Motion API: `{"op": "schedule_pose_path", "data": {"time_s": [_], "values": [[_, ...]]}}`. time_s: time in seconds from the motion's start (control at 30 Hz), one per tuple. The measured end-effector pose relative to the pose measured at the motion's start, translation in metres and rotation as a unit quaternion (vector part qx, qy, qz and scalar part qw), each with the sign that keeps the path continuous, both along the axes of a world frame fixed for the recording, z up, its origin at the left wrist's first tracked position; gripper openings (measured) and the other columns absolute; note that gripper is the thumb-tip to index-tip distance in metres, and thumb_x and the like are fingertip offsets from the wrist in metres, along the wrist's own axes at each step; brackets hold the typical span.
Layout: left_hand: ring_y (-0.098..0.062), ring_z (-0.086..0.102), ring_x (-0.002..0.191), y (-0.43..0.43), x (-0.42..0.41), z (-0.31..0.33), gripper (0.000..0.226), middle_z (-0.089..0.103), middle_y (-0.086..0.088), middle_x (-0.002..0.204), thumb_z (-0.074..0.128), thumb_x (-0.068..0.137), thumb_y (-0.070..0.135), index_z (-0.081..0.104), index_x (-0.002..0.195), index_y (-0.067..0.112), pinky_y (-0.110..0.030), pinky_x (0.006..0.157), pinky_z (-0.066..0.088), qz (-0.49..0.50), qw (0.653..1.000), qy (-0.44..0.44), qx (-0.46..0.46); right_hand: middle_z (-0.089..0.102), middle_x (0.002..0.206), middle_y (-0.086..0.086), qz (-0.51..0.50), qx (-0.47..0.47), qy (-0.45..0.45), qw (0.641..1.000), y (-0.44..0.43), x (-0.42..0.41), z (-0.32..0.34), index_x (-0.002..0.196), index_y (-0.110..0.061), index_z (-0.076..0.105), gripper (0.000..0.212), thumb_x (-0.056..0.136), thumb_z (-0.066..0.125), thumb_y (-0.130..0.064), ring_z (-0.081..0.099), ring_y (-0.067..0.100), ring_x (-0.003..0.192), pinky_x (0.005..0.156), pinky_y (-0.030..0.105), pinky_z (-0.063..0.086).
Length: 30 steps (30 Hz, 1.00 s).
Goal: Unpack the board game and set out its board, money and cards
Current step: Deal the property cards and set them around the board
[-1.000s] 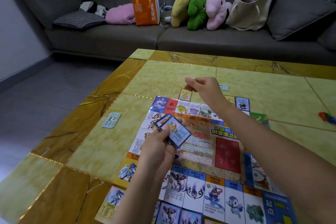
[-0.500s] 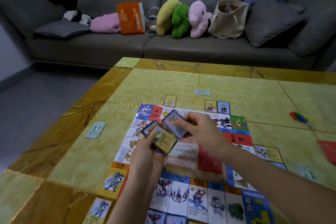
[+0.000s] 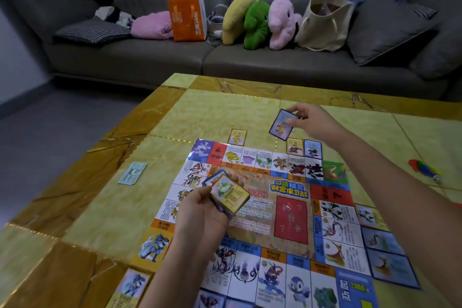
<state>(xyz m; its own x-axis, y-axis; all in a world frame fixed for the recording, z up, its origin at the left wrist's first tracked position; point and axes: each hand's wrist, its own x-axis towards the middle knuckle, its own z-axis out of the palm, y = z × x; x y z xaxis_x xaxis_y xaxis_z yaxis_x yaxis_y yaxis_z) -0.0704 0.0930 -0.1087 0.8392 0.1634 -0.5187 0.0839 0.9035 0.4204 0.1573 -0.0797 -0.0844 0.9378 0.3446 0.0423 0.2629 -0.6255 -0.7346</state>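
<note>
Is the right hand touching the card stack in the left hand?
Apart. Head view shows board between the right hand, holding one card, and the stack.

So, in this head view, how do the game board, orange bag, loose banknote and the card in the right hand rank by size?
1. game board
2. orange bag, though it sits farther from the camera
3. banknote and card: these look about alike, so I won't rank them.

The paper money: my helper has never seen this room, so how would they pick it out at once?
On the yellow marble table in front of the grey sofa lies a game board. Left of the board, apart from it, sits a stack of notes. Unlike the picture cards along the board's edges, it is pale green all over.
</note>
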Motion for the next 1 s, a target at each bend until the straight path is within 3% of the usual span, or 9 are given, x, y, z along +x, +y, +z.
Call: {"op": "schedule_pose_path", "data": {"time_s": [0.1, 0.23, 0.37, 0.5, 0.7, 1.0], "values": [[-0.033, 0.064, 0.098, 0.002, 0.001, -0.002, 0.038, 0.065, -0.025, 0.114, 0.027, 0.101, 0.016, 0.051, 0.119, -0.009, -0.044, 0.079, 0.054, -0.002, 1.0, 0.003, 0.001, 0.065, 0.101, 0.003, 0.024, -0.043, 0.012, 0.999, 0.01, 0.019, 0.0, 0.118, -0.016, 0.061, 0.027, 0.091, 0.063, -0.019, 0.056, 0.013, 0.082, 0.062, 0.025, 0.04], [-0.033, 0.064, 0.097, 0.006, 0.002, -0.006, 0.04, 0.066, -0.025, 0.11, 0.026, 0.103, 0.019, 0.053, 0.112, -0.009, -0.044, 0.088, 0.051, -0.005, 1.0, 0.011, 0.013, 0.065, 0.112, 0.007, 0.046, -0.092, 0.034, 0.994, 0.02, 0.039, -0.015, 0.121, -0.011, 0.062, 0.034, 0.088, 0.067, -0.017, 0.058, 0.019, 0.1, 0.082, 0.03, 0.045], [-0.029, 0.071, 0.082, 0.009, 0.003, -0.008, 0.035, 0.071, -0.022, 0.094, 0.03, 0.102, 0.015, 0.056, 0.106, -0.009, -0.042, 0.079, 0.057, -0.012, 1.0, 0.005, 0.021, 0.063, 0.117, 0.004, 0.052, -0.152, 0.038, 0.986, 0.023, 0.052, -0.033, 0.121, -0.016, 0.062, 0.041, 0.082, 0.073, -0.027, 0.056, 0.016, 0.098, 0.078, 0.028, 0.043], [-0.027, 0.073, 0.073, 0.008, 0.004, -0.008, 0.033, 0.072, -0.022, 0.09, 0.031, 0.101, 0.012, 0.057, 0.101, -0.009, -0.04, 0.078, 0.057, -0.012, 1.0, 0.007, 0.024, 0.056, 0.123, 0.004, 0.057, -0.175, 0.055, 0.981, 0.026, 0.055, -0.043, 0.12, -0.022, 0.06, 0.054, 0.072, 0.081, -0.037, 0.053, 0.019, 0.107, 0.081, 0.03, 0.043], [-0.027, 0.072, 0.075, 0.005, 0.002, -0.007, 0.031, 0.071, -0.023, 0.096, 0.035, 0.099, 0.01, 0.058, 0.105, -0.01, -0.041, 0.073, 0.057, -0.024, 0.999, 0.01, 0.046, 0.055, 0.128, 0.005, 0.045, -0.172, 0.052, 0.983, 0.023, 0.054, -0.05, 0.108, -0.029, 0.061, 0.045, 0.069, 0.082, -0.039, 0.052, 0.022, 0.116, 0.086, 0.034, 0.044], [-0.027, 0.071, 0.073, 0.0, 0.001, -0.003, 0.026, 0.07, -0.023, 0.094, 0.039, 0.094, 0.005, 0.059, 0.103, -0.01, -0.037, 0.063, 0.059, -0.045, 0.997, 0.009, 0.064, 0.051, 0.137, 0.007, 0.06, -0.145, 0.057, 0.986, 0.014, 0.054, -0.054, 0.111, -0.025, 0.064, 0.044, 0.071, 0.082, -0.029, 0.046, 0.023, 0.128, 0.092, 0.034, 0.039]]}}
